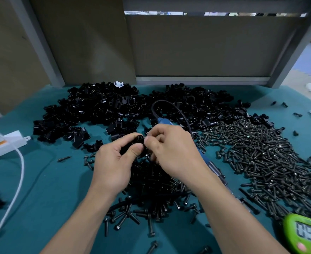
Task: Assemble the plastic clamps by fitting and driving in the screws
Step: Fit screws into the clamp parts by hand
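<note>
My left hand point(114, 164) grips a black plastic clamp point(139, 141) between thumb and fingers, over the middle of the table. My right hand point(171, 149) pinches a small screw point(146, 138) at the clamp's right side; most of the screw is hidden by my fingertips. A blue electric screwdriver point(208, 163) lies on the table under my right wrist, its black cable point(162, 102) looping back over the parts. Heaps of black clamp halves point(96, 109) fill the far side. Black screws lie in a big pile point(261, 158) at the right and another point(151, 195) below my hands.
The table has a teal cover point(50, 198). A white device with a white cable point(20, 173) sits at the left edge. A green digital timer point(305, 233) stands at the near right corner. Brown panels and a grey frame point(202, 77) close the back.
</note>
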Tool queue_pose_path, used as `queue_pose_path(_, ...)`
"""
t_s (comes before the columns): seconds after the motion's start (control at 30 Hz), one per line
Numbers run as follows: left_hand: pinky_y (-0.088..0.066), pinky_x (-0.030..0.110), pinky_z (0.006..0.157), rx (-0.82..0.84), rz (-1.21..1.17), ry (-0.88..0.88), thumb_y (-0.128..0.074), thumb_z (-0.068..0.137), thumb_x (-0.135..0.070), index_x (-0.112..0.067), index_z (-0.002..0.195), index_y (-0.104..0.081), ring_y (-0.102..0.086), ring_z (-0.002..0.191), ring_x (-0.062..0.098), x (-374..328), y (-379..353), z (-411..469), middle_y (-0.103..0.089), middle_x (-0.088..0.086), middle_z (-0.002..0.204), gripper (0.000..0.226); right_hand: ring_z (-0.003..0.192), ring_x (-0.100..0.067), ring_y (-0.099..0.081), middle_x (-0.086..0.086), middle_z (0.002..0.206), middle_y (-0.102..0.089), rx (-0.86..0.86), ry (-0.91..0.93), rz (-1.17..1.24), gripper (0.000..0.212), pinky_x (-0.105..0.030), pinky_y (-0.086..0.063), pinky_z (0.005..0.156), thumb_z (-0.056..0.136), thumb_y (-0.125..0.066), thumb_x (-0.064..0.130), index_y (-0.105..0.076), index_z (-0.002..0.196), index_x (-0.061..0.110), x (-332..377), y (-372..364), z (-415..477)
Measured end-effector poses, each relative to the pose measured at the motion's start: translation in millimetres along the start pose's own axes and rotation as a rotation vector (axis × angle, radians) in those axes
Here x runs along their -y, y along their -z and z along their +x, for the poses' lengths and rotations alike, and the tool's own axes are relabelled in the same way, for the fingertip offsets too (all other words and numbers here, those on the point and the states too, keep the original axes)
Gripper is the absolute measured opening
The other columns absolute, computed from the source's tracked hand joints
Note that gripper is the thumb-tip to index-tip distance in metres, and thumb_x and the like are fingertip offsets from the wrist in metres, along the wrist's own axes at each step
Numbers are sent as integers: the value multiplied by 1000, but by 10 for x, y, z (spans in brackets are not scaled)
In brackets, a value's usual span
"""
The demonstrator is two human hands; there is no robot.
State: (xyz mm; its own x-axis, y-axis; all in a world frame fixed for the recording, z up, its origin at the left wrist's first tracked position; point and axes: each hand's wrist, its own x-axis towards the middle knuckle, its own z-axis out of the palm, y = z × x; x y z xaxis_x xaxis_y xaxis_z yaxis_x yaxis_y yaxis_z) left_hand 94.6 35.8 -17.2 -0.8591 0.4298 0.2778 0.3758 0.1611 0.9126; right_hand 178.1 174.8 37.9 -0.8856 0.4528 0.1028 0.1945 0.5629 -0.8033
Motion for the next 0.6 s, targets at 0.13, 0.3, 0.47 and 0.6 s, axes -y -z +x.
queue_pose_path(0.13,-50,48,51,-2,-19,28,-67,82,-56,-69,100,-67,-51,54,20,0,-7,11,-70,20,72,22,58,-13,-70,2,61,-73,-3,-38,29,17,-38,-62,71,98,-65,19,-69,83,25,-4,-15,-2)
queue_pose_path(0.3,-50,40,51,56,-38,-20,-71,87,-55,-71,101,-67,-53,53,13,3,-17,9,-76,9,81,22,54,-22,-60,-3,55,-63,7,-57,-58,51,-40,-54,61,104,-55,44,-64,64,14,9,8,6)
queue_pose_path(0.47,-54,54,57,25,-26,20,-72,90,-50,-72,99,-67,-56,54,18,32,-34,22,-76,12,82,24,50,-12,-60,-2,61,-70,69,7,17,32,-28,-50,55,103,-58,35,-68,81,14,-19,69,-3)
queue_pose_path(0.6,-59,50,60,33,-66,23,-72,86,-56,-73,98,-67,-65,59,24,12,-46,3,-78,0,85,21,44,-8,-55,0,54,-67,60,-23,24,29,-28,-49,50,103,-59,24,-65,75,17,-4,42,15)
